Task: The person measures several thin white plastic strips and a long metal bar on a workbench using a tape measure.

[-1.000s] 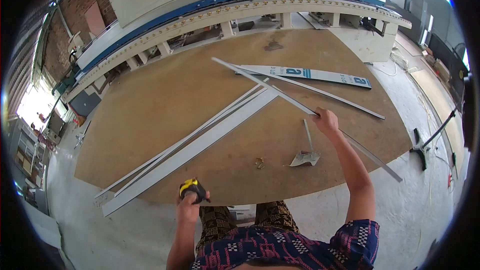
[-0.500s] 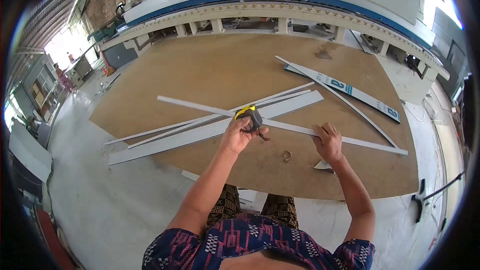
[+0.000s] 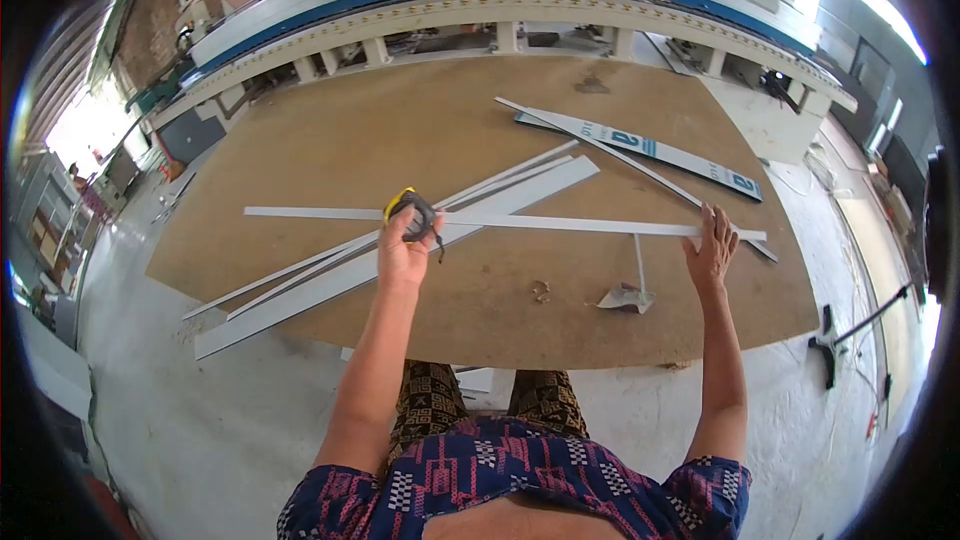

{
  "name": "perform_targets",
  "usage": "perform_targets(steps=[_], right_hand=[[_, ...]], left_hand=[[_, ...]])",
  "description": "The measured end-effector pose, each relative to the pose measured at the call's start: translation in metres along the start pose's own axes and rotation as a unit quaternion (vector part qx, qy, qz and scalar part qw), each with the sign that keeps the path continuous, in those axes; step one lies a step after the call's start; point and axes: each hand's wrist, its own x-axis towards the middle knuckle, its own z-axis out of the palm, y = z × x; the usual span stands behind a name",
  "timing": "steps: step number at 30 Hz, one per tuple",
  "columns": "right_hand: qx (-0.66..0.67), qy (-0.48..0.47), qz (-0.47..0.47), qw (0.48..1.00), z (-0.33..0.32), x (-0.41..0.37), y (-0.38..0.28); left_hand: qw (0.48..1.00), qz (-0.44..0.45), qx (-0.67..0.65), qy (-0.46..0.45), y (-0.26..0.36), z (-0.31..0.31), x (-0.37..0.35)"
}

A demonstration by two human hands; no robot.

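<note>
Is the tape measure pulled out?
Cannot tell: left hand holds the tape measure against the white strip; no blade is distinguishable.

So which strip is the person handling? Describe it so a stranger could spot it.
On the big brown board lie several pale strips. The thin strip runs level across, from the tape measure in the left hand to the right hand; its neighbours all lie slanted.

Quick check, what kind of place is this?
Probably a workshop or small factory: a long blue-and-cream machine runs behind the big board table, grey strips lie on it, and the left hand holds a tape measure.
</note>
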Motion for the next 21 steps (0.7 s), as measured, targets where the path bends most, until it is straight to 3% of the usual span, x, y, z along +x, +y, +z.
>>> perform_targets(steps=[2, 11, 14, 17, 20, 21], right_hand=[[-0.029, 0.013, 0.045, 0.998, 0.001, -0.007, 0.014], [-0.040, 0.028, -0.033, 0.998, 0.021, -0.019, 0.061], [0.049, 0.052, -0.058, 0.996, 0.025, -0.019, 0.065], [0.239, -0.057, 0.014, 0.969, 0.000, -0.012, 0.047], [0.323, -0.199, 0.101, 0.920, -0.009, -0.003, 0.051], [0.338, -0.180, 0.083, 0.920, -0.012, -0.001, 0.048]], left_hand=[[1.000, 0.001, 0.007, -0.009, -0.003, 0.003, -0.002], [0.998, -0.035, 0.012, -0.053, -0.004, -0.012, 0.005], [0.997, -0.035, 0.013, -0.073, 0.000, -0.008, 0.002], [0.990, -0.044, 0.024, -0.135, 0.012, -0.013, 0.007], [0.989, -0.036, 0.041, -0.135, 0.034, -0.003, 0.000], [0.990, -0.037, 0.038, -0.130, 0.037, -0.003, 0.000]])
